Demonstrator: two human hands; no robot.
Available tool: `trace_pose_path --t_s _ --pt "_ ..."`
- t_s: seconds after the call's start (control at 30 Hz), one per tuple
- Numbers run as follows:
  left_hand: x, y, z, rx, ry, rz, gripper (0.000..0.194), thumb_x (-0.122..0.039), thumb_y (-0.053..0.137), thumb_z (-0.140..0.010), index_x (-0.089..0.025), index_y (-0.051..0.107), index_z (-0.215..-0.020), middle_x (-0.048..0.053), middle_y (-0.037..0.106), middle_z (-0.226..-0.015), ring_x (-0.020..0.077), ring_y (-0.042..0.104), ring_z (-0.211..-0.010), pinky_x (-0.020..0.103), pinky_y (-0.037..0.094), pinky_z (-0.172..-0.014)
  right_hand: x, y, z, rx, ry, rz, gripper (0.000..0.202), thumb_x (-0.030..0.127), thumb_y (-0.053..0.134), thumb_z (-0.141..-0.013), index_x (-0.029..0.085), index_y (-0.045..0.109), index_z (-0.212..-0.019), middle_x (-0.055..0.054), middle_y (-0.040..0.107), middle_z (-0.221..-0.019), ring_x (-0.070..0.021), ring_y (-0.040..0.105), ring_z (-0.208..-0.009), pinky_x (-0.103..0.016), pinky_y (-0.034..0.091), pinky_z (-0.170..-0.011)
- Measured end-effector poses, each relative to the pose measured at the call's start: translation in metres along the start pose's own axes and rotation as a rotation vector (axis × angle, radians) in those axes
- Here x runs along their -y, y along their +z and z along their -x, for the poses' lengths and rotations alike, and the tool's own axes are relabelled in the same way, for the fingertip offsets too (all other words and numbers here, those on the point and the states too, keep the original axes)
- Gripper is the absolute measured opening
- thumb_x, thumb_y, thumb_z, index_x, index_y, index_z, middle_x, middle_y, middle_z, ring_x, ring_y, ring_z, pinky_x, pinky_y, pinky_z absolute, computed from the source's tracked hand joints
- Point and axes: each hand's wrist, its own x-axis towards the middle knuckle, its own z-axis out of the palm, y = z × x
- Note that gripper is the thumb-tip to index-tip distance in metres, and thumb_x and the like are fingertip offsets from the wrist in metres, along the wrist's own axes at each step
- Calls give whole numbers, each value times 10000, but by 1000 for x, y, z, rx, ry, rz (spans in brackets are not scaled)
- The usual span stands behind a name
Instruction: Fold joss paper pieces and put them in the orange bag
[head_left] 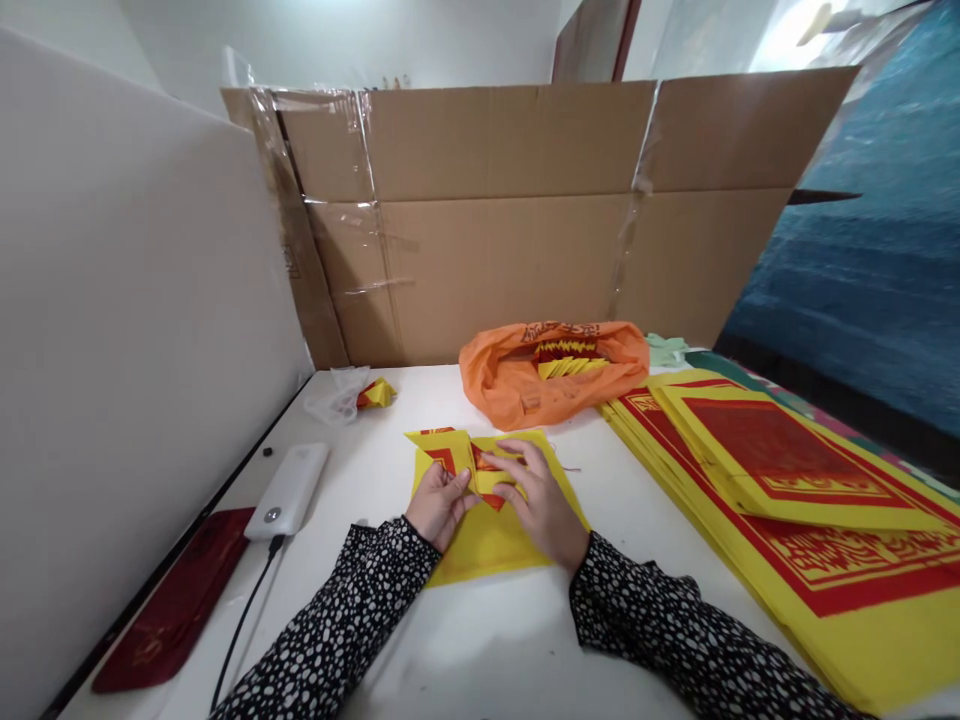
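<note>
White table [465,650], brown cardboard panel [510,250], pale wall [450,40], blue wall [847,230].

Lit well in general, with 1 very strong glare at the upper right, burned to white around the lamp [817,25]. Softer brightness on the wall [450,40] at the top. Small shiny reflections along the clear tape on the cardboard [510,250], and darker, with soft shadow, at its left side. Pale and faint shadows on the white table [465,650]. Dark under the blue surface [862,230] at the right. Stretched and leaning toward the edges, as from 1 wide lens. Rather soft in fine detail, with small prints not easy to read.
</note>
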Motion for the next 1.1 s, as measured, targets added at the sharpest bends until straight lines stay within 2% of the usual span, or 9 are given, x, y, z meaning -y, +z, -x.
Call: trace_pose_path --t_s 0.07,0.13,0.23,0.33,0.47,0.7,0.83,1.0,1.1 --pt "-3 -1 -1 -11 13 -5 442 -237 826 -709 -167 587 -1075 99 710 -1063 280 648 -1089 439 545 -929 -3 -1 -1 17 124 -101 288 229 569 -902 225 614 -1187 -101 603 -1174 -235 580 -1084 -414 491 -928" --pt "-3 -1 -2 -15 27 -10 452 -225 824 -707 -180 578 -1084 96 710 -1074 281 639 -1109 441 535 -943 -6 0 -1 56 231 -202 233 255 605 -875 211 629 -1102 -76 658 -1054 -212 634 -950 -359 534 -824" --pt "-1 1 -1 -8 48 -25 496 -215 836 -687 -186 568 -1103 95 707 -1094 277 628 -1128 432 509 -978 -10 6 0 43 332 -239 216 285 659 -821 204 630 -1019 -45 667 -931 -191 645 -835 -307 538 -716" --pt "1 4 0 -3 71 -55 524 -202 857 -649 -166 576 -1091 105 703 -1112 278 632 -1116 424 476 -1014 -13 12 2 7 381 -212 272 284 714 -759 205 608 -996 -5 615 -815 -168 615 -739 -275 514 -639" --pt "4 6 0 -11 127 -127 521 -201 853 -646 -155 581 -1088 109 709 -1102 275 653 -1068 423 469 -1008 -15 14 3 8 393 -229 330 293 771 -704 209 568 -950 47 545 -713 -140 575 -654 -264 492 -624" --pt "7 -4 -4 -46 201 -151 556 -219 827 -675 -164 559 -1158 101 727 -1050 282 668 -1037 412 505 -938 -15 15 3 44 579 -555 352 457 724 -750 209 494 -847 33 629 -659 -151 646 -542 -244 492 -482" --pt "4 -3 -2 -83 192 -150 637 -217 840 -652 -166 532 -1207 103 733 -1041 286 674 -1026 414 511 -922 -13 15 1 52 685 -686 438 527 769 -674 200 501 -787 6 667 -650 -205 711 -611 -267 547 -508" --pt "2 1 -1 -128 169 -117 700 -216 862 -607 -165 519 -1215 112 736 -1031 302 670 -1042 442 505 -931 -10 12 -1 70 694 -735 452 574 748 -683 195 521 -780 -1 670 -648 -218 727 -641 -294 590 -575" --pt "5 0 -3 -125 184 -128 650 -218 860 -613 -167 544 -1179 107 736 -1031 294 665 -1055 433 498 -949 -13 13 1 91 740 -759 457 597 733 -688 194 535 -774 -8 670 -647 -226 726 -637 -318 600 -588"
